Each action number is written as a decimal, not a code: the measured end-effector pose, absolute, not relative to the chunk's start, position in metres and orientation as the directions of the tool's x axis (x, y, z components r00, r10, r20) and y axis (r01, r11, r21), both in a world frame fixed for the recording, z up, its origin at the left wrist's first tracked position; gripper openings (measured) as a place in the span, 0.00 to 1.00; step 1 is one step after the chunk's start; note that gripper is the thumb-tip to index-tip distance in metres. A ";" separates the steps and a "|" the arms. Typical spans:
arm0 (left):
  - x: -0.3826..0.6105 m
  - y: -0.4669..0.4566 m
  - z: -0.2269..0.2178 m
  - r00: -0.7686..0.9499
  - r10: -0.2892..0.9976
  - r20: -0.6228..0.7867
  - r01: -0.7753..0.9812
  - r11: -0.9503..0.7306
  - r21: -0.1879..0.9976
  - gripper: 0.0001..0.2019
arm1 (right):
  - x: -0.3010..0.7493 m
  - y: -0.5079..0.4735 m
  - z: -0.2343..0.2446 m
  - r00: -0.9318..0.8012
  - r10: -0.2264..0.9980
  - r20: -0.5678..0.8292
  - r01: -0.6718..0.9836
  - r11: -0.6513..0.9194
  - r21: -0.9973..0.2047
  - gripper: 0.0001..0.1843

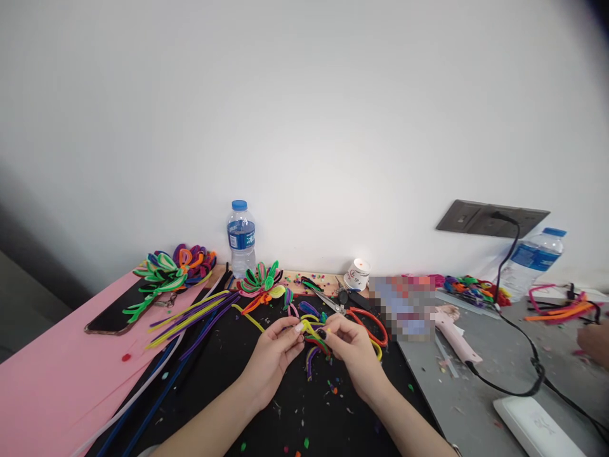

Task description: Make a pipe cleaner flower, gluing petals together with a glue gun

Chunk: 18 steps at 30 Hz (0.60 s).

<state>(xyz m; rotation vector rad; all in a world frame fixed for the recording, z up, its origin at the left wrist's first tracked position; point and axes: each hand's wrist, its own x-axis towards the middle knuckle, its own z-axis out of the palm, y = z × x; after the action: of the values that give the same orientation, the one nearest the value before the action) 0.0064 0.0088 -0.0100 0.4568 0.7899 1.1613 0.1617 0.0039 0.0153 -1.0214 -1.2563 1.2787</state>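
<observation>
Both my hands meet over a black mat [266, 412]. My left hand [273, 355] pinches one end of a small bundle of bent pipe cleaners [314, 339], yellow, green, red and purple. My right hand [349, 348] pinches the same bundle from the other side, fingers closed. Red-handled scissors [361, 317] lie just beyond my right hand. Finished pipe-cleaner flowers [261, 282] rest behind my left hand.
Loose pipe cleaners [190, 317] fan out at left over pink paper [52, 374], beside a dark phone [111, 317] and more flowers [176, 266]. Water bottles [241, 238] [535, 260] stand at the wall. A pink glue gun [454, 336] with black cord lies right. Another person's hand [594, 343] shows far right.
</observation>
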 end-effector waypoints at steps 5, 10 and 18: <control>0.008 0.004 -0.004 0.291 0.909 -0.298 -0.556 0.415 0.720 0.08 | 0.175 0.013 0.015 -0.113 0.993 0.033 -0.251 0.004 -0.968 0.11; 0.008 0.002 0.001 0.380 0.885 -0.270 -0.511 0.444 0.736 0.10 | 0.181 0.016 0.014 -0.213 0.977 -0.024 -0.313 -0.092 -0.945 0.10; 0.007 0.000 0.002 0.441 0.857 -0.267 -0.476 0.476 0.739 0.12 | 0.180 0.014 0.017 -0.292 0.954 -0.073 -0.362 -0.181 -0.914 0.12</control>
<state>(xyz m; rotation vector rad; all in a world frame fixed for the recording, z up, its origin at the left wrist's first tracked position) 0.0074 0.0004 0.0021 0.6332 0.6928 0.8993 0.1803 0.0142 0.0165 -0.8546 -1.0297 1.6679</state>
